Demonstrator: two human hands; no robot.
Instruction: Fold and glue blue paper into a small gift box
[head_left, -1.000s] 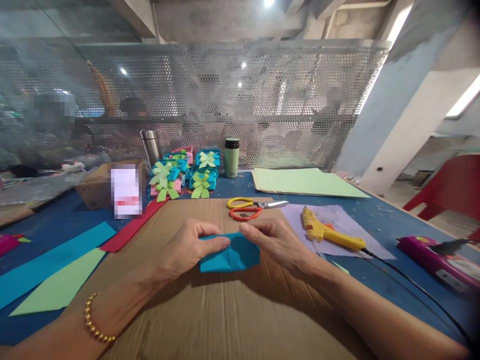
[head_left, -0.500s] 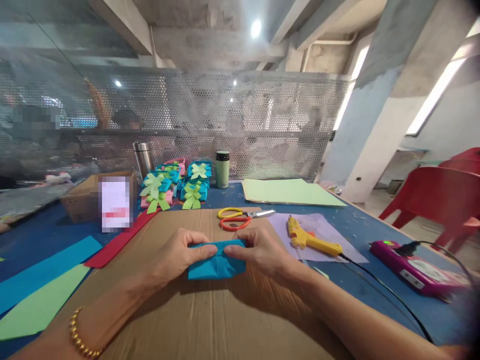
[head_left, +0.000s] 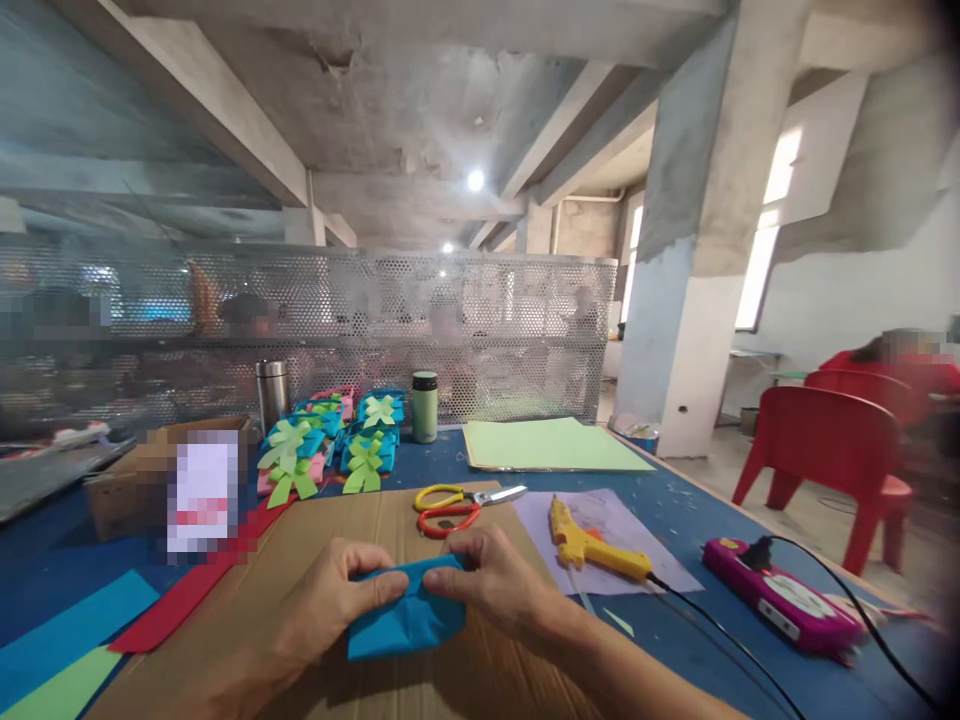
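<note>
A folded piece of blue paper rests on a brown cardboard sheet low in the head view. My left hand pinches its left top edge with thumb and fingers closed. My right hand pinches the right top edge the same way. The two thumbs nearly meet over the paper's middle.
Scissors with yellow and red handles lie just beyond my hands. A yellow glue gun rests on lilac paper to the right, a purple power strip further right. Finished blue and pink paper boxes, two flasks, green sheets and a cardboard box stand at the back.
The camera has tilted up, so hands and table sit lower in view. Both hands stay pinched on the blue paper, which looks more tightly folded and narrower.
</note>
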